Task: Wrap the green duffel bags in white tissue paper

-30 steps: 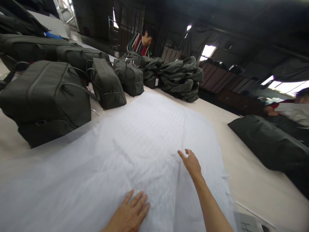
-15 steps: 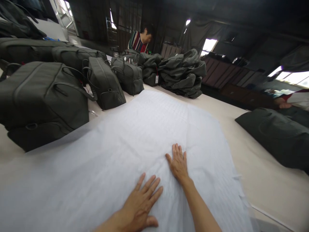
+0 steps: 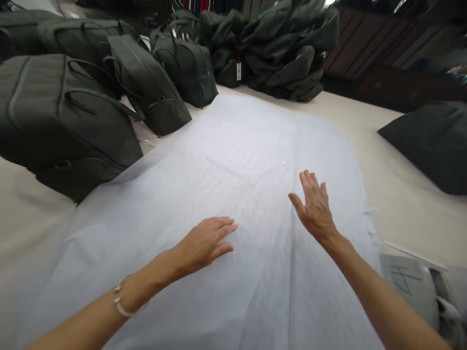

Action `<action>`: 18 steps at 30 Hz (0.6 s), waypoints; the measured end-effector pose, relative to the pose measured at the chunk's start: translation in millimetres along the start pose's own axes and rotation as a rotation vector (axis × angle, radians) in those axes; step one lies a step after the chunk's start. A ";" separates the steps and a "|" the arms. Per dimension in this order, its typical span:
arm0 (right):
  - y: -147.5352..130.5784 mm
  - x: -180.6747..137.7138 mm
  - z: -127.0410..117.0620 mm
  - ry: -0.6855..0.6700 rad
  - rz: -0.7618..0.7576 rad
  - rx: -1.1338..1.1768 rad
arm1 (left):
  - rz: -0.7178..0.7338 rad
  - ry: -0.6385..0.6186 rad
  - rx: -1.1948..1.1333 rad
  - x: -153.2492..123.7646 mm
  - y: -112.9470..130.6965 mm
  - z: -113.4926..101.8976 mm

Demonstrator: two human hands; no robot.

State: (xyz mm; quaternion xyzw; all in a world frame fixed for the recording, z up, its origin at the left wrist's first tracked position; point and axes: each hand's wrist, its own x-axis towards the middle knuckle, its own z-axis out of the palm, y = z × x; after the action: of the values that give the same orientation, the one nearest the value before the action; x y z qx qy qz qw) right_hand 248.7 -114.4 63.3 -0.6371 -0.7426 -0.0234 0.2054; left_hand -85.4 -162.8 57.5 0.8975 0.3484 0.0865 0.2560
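Observation:
A large sheet of thin white paper lies spread over the cream table. My left hand hovers just above the sheet near its middle, fingers stretched out and empty. My right hand is raised a little over the sheet to the right, palm turned inward, fingers straight and apart, holding nothing. A silver bracelet sits on my left wrist.
Several dark green bags stand along the left and back of the sheet. A heap of folded green bags lies at the back. Another dark bag lies at the right. A marked paper lies at the lower right.
Both hands lay flat on the sheet; now they have lifted off and moved apart, the right one farther out. The view has tilted down.

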 end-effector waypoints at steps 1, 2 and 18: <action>-17.1 -35.9 -17.3 -0.021 -0.051 0.038 | 0.011 -0.030 -0.035 -29.4 7.8 -3.6; -35.7 -74.2 -32.8 -0.049 -0.074 0.073 | 0.024 -0.060 -0.061 -57.7 18.1 -6.3; -160.6 -314.8 34.4 -0.135 -0.213 -0.133 | 0.496 -0.057 0.172 -190.1 39.5 88.5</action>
State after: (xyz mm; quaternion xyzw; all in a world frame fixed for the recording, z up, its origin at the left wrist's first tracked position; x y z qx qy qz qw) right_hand 118.4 -429.0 -37.1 -0.5668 -0.8150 -0.0514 0.1086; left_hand -174.0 -350.1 6.9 0.9760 0.1164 0.0917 0.1596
